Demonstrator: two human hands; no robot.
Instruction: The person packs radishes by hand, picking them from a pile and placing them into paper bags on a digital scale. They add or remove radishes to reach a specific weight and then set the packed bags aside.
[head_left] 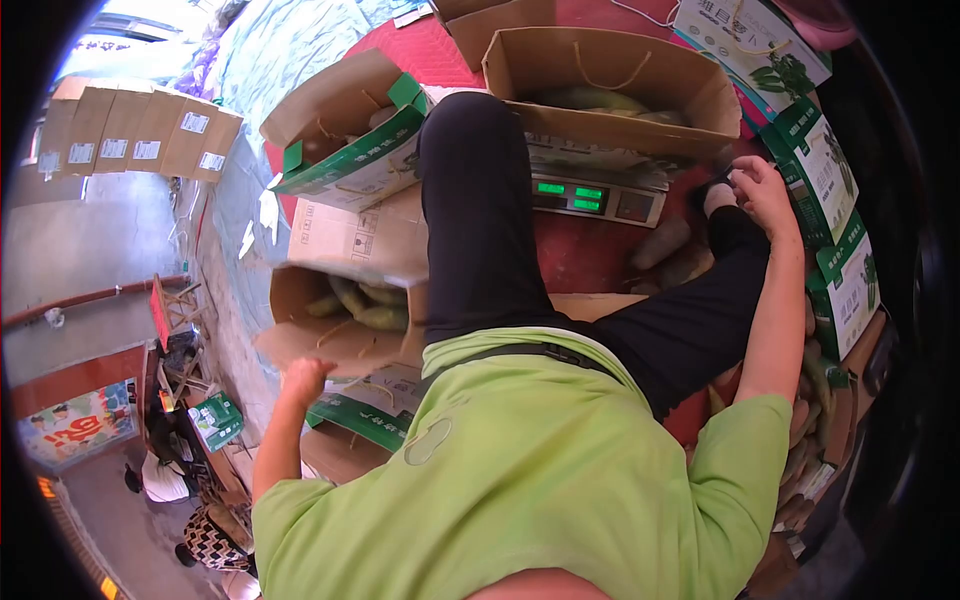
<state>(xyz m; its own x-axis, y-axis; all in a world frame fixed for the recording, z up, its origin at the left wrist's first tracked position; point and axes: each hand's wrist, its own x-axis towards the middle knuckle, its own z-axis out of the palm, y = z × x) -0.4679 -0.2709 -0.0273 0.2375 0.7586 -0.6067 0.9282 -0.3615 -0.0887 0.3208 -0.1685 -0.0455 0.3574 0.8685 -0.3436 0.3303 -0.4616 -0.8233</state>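
Note:
My left hand (305, 381) is at the flap of an open brown box (340, 345) that holds long green-brown roots; its fingers are curled, and whether they grip the flap is unclear. On the other side, my right hand (760, 195) hangs in the air above my foot, fingers bent, with nothing clearly visible in it. Ahead, an open carton (620, 125) with rope handles and several roots inside stands on a scale (585, 197) with lit green digits. Another open green-and-white carton (350, 150) stands to its left.
Green-and-white cartons (825, 170) line the right side. Loose roots (665, 245) lie on the red floor covering beside my leg. Brown boxes (135, 128) stand in a row at the far left. More roots (820, 385) are piled by my right arm.

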